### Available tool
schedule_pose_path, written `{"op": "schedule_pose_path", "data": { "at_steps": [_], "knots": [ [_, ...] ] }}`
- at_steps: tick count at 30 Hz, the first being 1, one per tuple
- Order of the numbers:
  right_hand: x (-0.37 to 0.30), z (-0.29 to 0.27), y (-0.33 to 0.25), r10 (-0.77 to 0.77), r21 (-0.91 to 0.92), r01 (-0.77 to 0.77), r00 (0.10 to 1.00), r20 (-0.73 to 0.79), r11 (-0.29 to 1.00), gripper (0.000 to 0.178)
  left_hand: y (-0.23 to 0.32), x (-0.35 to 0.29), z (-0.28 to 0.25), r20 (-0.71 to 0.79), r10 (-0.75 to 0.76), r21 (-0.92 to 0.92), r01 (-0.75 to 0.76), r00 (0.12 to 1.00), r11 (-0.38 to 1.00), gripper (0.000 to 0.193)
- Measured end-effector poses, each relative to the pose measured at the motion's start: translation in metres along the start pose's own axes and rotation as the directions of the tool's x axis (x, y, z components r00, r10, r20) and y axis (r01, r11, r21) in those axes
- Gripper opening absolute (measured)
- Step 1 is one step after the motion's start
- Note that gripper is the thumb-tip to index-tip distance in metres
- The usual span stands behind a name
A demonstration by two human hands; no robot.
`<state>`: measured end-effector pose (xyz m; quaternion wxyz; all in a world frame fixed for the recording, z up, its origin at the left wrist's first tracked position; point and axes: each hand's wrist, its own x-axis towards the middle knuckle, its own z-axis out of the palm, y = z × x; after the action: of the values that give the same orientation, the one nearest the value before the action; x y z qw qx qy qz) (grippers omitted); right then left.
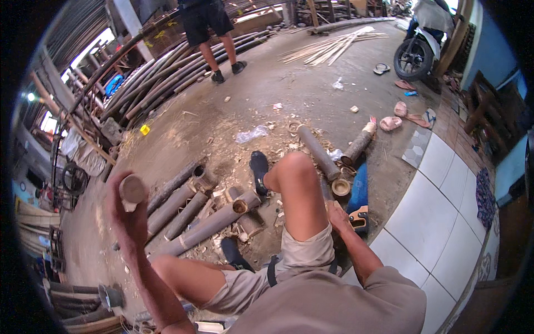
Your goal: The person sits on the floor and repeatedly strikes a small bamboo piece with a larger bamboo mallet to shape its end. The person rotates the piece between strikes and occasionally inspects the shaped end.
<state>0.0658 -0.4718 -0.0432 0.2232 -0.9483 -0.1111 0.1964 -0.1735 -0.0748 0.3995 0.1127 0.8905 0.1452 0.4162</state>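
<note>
Raised at the left, my left hand (pixel 127 209) is closed around a short wooden cylinder (pixel 132 189), whose pale round end faces up. My right hand (pixel 339 218) is down beside my right knee with its fingers closed; what they grip is mostly hidden. Just past it lies an open-ended bamboo tube (pixel 340 187). Beside the same hand is a hand saw with a blue blade (pixel 359 188) and a black and tan handle (pixel 360 220). Several cut bamboo lengths (pixel 194 229) lie on the ground between my left hand and my feet.
Wood chips (pixel 278 146) litter the ground ahead. Bamboo poles (pixel 161 75) are stacked far left, near a standing person (pixel 208 33). Pale split strips (pixel 336 45) lie farther back. White tiles (pixel 423 200) border my right side. Sandals (pixel 390 123) and a motorbike (pixel 414 58) are far right.
</note>
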Motion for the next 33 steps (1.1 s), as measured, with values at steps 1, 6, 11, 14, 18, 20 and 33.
{"op": "schedule_pose_path", "data": {
  "at_steps": [1, 6, 11, 14, 18, 20, 33],
  "knots": [
    [-0.004, -0.009, -0.012, -0.003, -0.047, 0.002, 1.000, -0.030, 0.999, 0.064, 0.002, -0.001, 0.008, 0.030, 0.031, -0.048, -0.029, 0.999, 0.998, 0.050],
    [0.017, -0.024, -0.020, -0.058, -0.277, 0.058, 0.998, 0.009, 0.959, 0.075, -0.023, 0.011, 0.048, 0.187, 0.000, -0.093, 0.018, 0.982, 0.995, 0.049],
    [0.054, -0.018, 0.013, -0.096, -0.424, 0.061, 0.994, -0.061, 0.904, 0.108, -0.029, 0.041, 0.097, 0.251, 0.135, -0.172, -0.094, 0.959, 0.981, 0.048],
    [0.055, -0.009, 0.000, -0.097, -0.414, 0.064, 0.993, -0.060, 0.908, 0.111, -0.037, 0.048, 0.120, 0.339, 0.139, -0.245, -0.055, 0.930, 0.968, 0.048],
    [0.053, -0.022, -0.020, -0.025, -0.341, 0.009, 0.999, -0.040, 0.940, 0.100, -0.053, 0.049, 0.154, 0.424, 0.174, -0.311, -0.038, 0.889, 0.950, 0.048],
    [0.055, -0.033, -0.020, -0.004, -0.277, -0.001, 1.000, -0.016, 0.961, 0.091, -0.064, 0.042, 0.176, 0.462, 0.163, -0.370, 0.023, 0.872, 0.929, 0.047],
    [0.130, 0.033, -0.089, 0.079, -0.235, -0.093, 0.994, -0.070, 0.967, 0.078, -0.087, 0.033, 0.163, 0.549, -0.098, -0.391, 0.358, 0.830, 0.848, 0.043]
  ]
}}
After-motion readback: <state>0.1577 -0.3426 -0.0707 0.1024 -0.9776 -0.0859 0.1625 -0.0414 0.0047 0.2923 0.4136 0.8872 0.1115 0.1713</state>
